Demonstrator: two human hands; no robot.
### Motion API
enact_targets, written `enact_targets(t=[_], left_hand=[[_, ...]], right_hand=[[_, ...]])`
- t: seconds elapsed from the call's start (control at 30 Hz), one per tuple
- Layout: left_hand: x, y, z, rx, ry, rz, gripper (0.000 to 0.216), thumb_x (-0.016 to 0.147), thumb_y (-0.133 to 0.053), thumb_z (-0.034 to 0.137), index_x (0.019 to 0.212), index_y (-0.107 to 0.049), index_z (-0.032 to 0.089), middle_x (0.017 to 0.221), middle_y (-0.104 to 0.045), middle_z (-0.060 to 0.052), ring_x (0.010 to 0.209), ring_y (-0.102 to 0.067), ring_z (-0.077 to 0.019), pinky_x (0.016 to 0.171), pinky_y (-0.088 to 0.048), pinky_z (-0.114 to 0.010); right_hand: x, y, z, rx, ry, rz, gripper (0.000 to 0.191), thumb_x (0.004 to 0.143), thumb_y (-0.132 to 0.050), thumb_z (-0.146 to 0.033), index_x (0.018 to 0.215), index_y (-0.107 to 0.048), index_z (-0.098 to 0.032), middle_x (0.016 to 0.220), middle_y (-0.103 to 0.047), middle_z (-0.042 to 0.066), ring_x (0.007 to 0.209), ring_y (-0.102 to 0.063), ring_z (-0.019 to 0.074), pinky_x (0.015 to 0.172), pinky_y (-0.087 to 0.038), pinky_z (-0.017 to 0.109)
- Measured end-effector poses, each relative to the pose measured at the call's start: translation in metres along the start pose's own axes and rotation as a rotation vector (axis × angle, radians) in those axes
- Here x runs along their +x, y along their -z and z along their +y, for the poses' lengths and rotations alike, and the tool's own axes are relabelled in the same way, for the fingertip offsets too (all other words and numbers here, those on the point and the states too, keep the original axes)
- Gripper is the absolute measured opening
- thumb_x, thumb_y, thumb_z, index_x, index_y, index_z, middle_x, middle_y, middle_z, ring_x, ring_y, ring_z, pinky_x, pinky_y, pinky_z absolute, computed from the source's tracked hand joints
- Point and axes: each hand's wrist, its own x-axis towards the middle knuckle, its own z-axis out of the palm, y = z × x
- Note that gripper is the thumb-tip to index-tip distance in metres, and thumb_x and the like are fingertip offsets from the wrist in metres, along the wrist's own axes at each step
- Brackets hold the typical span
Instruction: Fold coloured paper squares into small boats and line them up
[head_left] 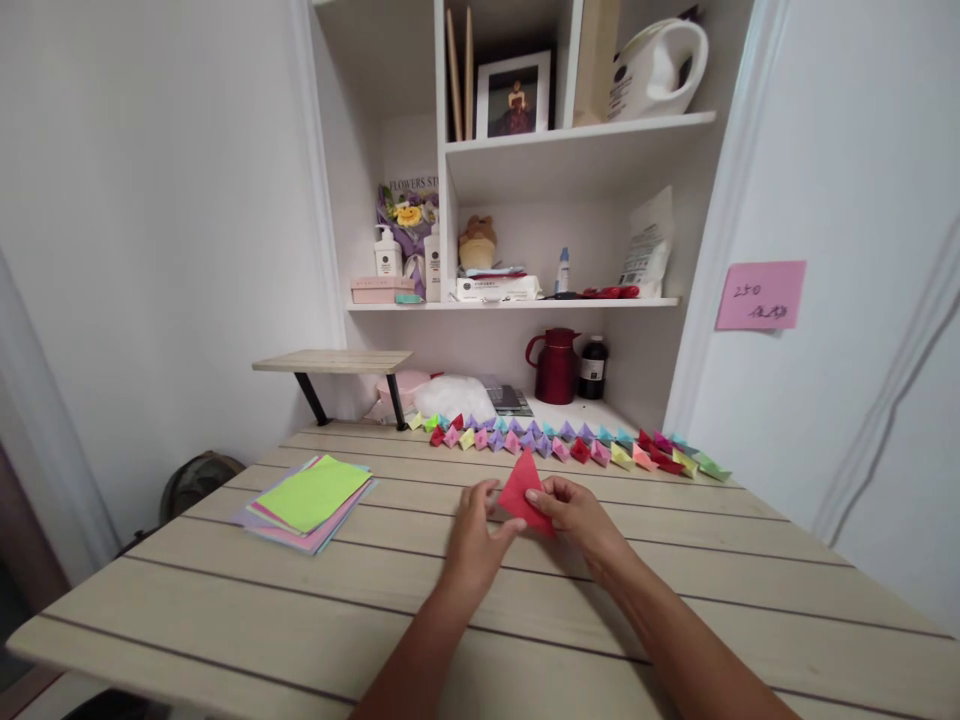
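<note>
A red sheet of folding paper [523,486], folded into a triangle, is held up just above the table with its point toward the back. My right hand [574,510] pinches it on the right side, the thumb flat on its face and the fingers behind. At the paper's left edge is my left hand [478,530], its thumb and curved fingers apart. The left thumb tip comes close to the lower edge; whether it touches, I cannot tell. Beyond both hands, small folded paper pieces [580,451] in many colours stand in rows.
On the left of the slatted wooden table [300,620] lies a stack of coloured paper [319,497], yellow-green on top. A small raised shelf [334,360] stands at the back left. Behind the paper rows are a dark red jug [556,368] and a dark bottle [593,370].
</note>
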Motion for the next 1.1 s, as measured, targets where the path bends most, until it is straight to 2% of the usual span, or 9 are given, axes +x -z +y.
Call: enact_targets(t=[0.1,0.2,0.3,0.43,0.57,0.63,0.73,0.93,1.1], left_hand=[[0.002,-0.017,0.007,-0.208,0.119,-0.084,0.022,0.066,-0.073,0.030,0.081,-0.069,0.014,0.076,-0.067,-0.006,0.068,-0.059,-0.0185,0.066,-0.046,-0.028],[0.000,-0.026,0.014,-0.295,0.149,0.019,0.026,0.073,-0.065,0.041,0.077,-0.066,0.015,0.073,-0.066,-0.004,0.065,-0.058,-0.0157,0.063,-0.045,-0.026],[-0.004,-0.026,0.018,-0.338,0.182,0.112,0.028,0.070,-0.068,0.043,0.073,-0.063,0.015,0.066,-0.062,-0.001,0.059,-0.055,-0.0123,0.058,-0.041,-0.023],[-0.009,-0.022,0.020,-0.374,0.200,0.152,0.029,0.067,-0.072,0.039,0.082,-0.066,0.015,0.069,-0.063,-0.001,0.055,-0.052,-0.0104,0.054,-0.039,-0.021],[-0.009,-0.021,0.022,-0.390,0.195,0.181,0.024,0.067,-0.072,0.037,0.068,-0.064,0.014,0.059,-0.057,0.002,0.051,-0.045,-0.0085,0.051,-0.035,-0.020],[-0.008,-0.020,0.022,-0.408,0.198,0.201,0.024,0.066,-0.073,0.037,0.072,-0.066,0.014,0.060,-0.057,0.002,0.052,-0.045,-0.0085,0.052,-0.036,-0.020],[-0.005,-0.019,0.021,-0.459,0.222,0.204,0.028,0.064,-0.076,0.036,0.079,-0.069,0.014,0.064,-0.060,0.001,0.055,-0.047,-0.0090,0.053,-0.037,-0.020],[-0.002,-0.016,0.013,-0.604,0.303,0.160,0.028,0.061,-0.082,0.034,0.072,-0.068,0.012,0.054,-0.054,0.004,0.049,-0.042,-0.0061,0.050,-0.035,-0.018],[0.003,0.000,0.007,-0.855,0.455,0.113,0.029,0.063,-0.082,0.030,0.068,-0.059,0.014,0.051,-0.043,0.008,0.044,-0.037,-0.0027,0.049,-0.039,-0.015]], right_hand=[[-0.002,-0.001,-0.007,0.074,0.028,0.025,0.043,0.064,-0.069,-0.057,0.062,-0.049,-0.019,0.057,-0.050,-0.003,0.054,-0.042,0.0121,0.053,-0.033,0.026],[-0.005,0.000,-0.011,0.110,0.035,0.041,0.041,0.063,-0.072,-0.055,0.063,-0.052,-0.019,0.059,-0.052,-0.002,0.057,-0.044,0.0130,0.056,-0.035,0.027],[-0.006,0.000,-0.011,0.130,0.023,0.035,0.041,0.062,-0.074,-0.053,0.061,-0.053,-0.018,0.058,-0.053,-0.002,0.056,-0.044,0.0134,0.056,-0.035,0.028],[-0.006,-0.003,-0.009,0.154,0.019,0.009,0.039,0.059,-0.076,-0.049,0.060,-0.053,-0.018,0.057,-0.052,-0.002,0.055,-0.044,0.0130,0.055,-0.036,0.028],[-0.006,-0.003,-0.008,0.151,0.026,-0.038,0.037,0.060,-0.076,-0.047,0.060,-0.052,-0.019,0.058,-0.054,-0.003,0.058,-0.047,0.0136,0.058,-0.038,0.027],[-0.007,-0.002,-0.009,0.129,0.027,-0.074,0.037,0.061,-0.075,-0.048,0.061,-0.053,-0.019,0.061,-0.056,-0.002,0.060,-0.050,0.0149,0.060,-0.040,0.028],[-0.007,0.000,-0.009,0.054,0.038,-0.080,0.036,0.063,-0.072,-0.049,0.062,-0.052,-0.019,0.060,-0.055,-0.002,0.059,-0.049,0.0150,0.060,-0.038,0.028],[-0.009,0.003,-0.011,0.035,0.056,-0.049,0.037,0.066,-0.072,-0.048,0.060,-0.049,-0.020,0.060,-0.048,-0.004,0.058,-0.043,0.0133,0.058,-0.034,0.027],[-0.012,0.011,-0.021,0.257,0.094,0.104,0.033,0.082,-0.057,-0.055,0.088,-0.060,-0.022,0.071,-0.048,-0.003,0.065,-0.046,0.0134,0.066,-0.040,0.027]])
